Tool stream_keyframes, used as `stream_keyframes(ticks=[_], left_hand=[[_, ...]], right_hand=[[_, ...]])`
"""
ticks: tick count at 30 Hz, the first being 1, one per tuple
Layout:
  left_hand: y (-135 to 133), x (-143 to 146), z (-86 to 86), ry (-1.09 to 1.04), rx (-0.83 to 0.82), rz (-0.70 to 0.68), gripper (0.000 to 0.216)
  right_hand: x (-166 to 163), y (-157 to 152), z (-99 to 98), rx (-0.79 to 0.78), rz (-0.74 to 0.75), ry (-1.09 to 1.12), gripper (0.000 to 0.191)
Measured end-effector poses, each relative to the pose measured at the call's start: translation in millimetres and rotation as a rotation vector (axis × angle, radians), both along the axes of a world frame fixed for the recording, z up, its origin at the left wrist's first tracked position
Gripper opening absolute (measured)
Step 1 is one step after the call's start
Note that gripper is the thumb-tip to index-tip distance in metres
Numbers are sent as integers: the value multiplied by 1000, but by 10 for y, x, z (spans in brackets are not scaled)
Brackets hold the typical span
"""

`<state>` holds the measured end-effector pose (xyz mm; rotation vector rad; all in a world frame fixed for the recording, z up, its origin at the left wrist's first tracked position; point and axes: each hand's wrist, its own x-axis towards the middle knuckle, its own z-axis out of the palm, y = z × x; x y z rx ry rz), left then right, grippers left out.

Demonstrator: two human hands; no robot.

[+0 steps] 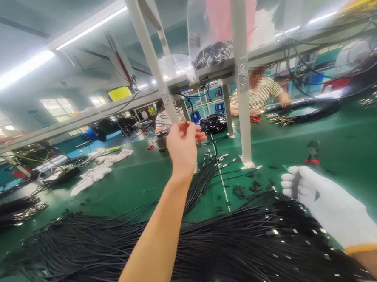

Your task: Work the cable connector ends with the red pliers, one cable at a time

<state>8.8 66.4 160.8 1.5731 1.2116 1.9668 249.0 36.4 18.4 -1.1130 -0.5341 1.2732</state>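
Observation:
My bare left hand (183,147) reaches forward beside a pale metal post. Its thumb and fingers are pinched together; what sits between them is hidden. A black cable (215,147) curves down just beyond its fingers. My right hand (309,189), in a white knitted glove with an orange cuff, hovers low with fingers curled. A fine thread-like thing shows near its fingertips, too blurred to name. Below both hands lies a wide heap of black cables (214,250) with shiny metal ends toward the right. A smaller bunch of cables (200,185) stretches away behind my left forearm.
Small black pieces (255,186) lie scattered on the green tabletop (284,141). A blurred black and red tool (313,152) lies beyond my glove. Posts (244,112) hold up a shelf with bagged parts. Two people sit opposite, one near a cable coil (314,110). A white cloth (97,172) lies left.

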Motion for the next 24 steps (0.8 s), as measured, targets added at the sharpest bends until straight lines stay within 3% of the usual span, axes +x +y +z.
stream_keyframes(ticks=[2, 4, 6, 8, 12, 17, 22, 24], left_hand=[[412, -19, 62, 264, -84, 90, 17], [736, -42, 19, 356, -170, 91, 37], [903, -66, -107, 422, -235, 89, 48], [897, -105, -280, 492, -288, 80, 43], [497, -315, -615, 676, -454, -47, 12], [-215, -794, -815, 864, -679, -224, 14], [-643, -1151, -966, 1002, -831, -250, 12], [-703, -1183, -1057, 1056, -854, -240, 13]], right_hand=[[13, 31, 31, -73, 10, 116, 12], [38, 63, 39, -110, -12, 156, 11], [72, 93, 31, -118, -49, 152, 9], [104, 115, 24, -117, -90, 145, 8], [121, 96, 60, -99, -123, 146, 11], [166, 52, 76, 7, -27, 59, 18], [340, 167, -187, 199, 150, -91, 26], [368, 211, -292, 349, 141, -350, 36]])
